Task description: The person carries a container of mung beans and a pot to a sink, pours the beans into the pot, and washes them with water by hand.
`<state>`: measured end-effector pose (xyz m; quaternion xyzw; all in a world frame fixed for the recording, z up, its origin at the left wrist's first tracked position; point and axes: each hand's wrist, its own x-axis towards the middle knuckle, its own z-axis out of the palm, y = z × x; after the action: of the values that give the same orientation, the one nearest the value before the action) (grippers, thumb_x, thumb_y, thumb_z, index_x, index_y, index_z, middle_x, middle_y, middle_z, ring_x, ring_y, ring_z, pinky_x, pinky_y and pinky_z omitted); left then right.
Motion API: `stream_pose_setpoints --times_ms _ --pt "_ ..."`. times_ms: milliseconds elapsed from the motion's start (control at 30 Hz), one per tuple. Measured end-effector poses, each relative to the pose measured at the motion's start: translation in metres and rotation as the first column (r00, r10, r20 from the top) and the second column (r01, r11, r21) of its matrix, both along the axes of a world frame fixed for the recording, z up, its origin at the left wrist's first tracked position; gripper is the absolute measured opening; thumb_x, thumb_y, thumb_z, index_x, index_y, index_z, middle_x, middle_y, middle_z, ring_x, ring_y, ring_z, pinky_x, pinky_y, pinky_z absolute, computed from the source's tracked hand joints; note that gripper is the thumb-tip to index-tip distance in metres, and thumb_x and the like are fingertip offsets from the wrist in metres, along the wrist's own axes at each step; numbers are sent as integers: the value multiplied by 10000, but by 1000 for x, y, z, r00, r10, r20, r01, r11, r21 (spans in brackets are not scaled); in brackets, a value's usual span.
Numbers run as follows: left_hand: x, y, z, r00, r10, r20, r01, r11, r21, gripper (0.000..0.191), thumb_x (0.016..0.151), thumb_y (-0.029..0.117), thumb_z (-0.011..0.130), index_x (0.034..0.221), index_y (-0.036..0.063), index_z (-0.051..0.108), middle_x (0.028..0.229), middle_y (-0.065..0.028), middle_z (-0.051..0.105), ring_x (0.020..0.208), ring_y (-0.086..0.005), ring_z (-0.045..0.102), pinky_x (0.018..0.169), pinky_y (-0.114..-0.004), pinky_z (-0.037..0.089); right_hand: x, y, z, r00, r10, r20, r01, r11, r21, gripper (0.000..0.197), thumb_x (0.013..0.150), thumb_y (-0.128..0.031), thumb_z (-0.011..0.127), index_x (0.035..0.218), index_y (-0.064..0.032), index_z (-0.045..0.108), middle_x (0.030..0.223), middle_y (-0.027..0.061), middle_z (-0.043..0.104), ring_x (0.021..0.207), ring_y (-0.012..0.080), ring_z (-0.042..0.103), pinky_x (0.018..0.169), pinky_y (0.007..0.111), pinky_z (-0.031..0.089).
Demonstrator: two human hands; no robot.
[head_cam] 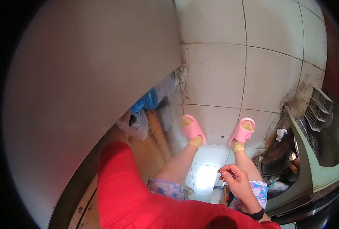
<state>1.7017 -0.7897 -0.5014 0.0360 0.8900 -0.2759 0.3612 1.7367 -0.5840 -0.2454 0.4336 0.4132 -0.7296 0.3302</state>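
Observation:
My left arm, in a red sleeve [118, 166], reaches behind the edge of a large smooth panel [100, 57] that looks like a door. My left hand [126, 118] is mostly hidden by the panel. A clear plastic bag [140, 126] hangs right beside it, and I cannot tell whether the hand grips it. Blue plastic [150, 99] shows just above the bag. My right hand [235, 179], with a black band on its wrist, hovers over my right leg. Its fingers are loosely bent, and nothing shows in them.
My feet, in pink slippers [193, 130], stand on a pale tiled floor [215, 74]. At right, a green frame [306, 154] encloses a dark pan [278, 157]; a grey plastic rack [318, 110] sits by it. A wooden board [158, 137] lies below the bag. Behind my legs stands a translucent container [216, 194].

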Motion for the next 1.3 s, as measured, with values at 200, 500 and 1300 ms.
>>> stream_pose_setpoints --times_ms 200,500,1300 --pt "-17 -15 1 987 -94 -127 111 985 133 440 871 109 410 1293 -16 401 1322 -195 433 1229 -324 415 1024 -417 324 0 -4 1 999 23 -22 -23 1000 10 113 885 -44 522 934 30 593 834 53 622 737 106 605 647 226 475" --pt "-188 -71 119 973 -180 -147 204 965 167 394 837 124 456 1212 3 469 1253 -196 480 1171 -336 457 976 -417 364 19 -31 -20 987 74 -146 -58 992 112 154 883 -121 537 910 25 581 791 53 612 711 121 606 621 242 480" --pt "-316 -32 479 980 -196 14 190 963 193 281 747 163 578 997 55 650 1070 -199 604 1015 -368 568 850 -415 471 46 38 164 872 421 -248 -157 721 675 198 793 -177 540 846 -10 634 791 189 646 762 337 632 706 404 490"
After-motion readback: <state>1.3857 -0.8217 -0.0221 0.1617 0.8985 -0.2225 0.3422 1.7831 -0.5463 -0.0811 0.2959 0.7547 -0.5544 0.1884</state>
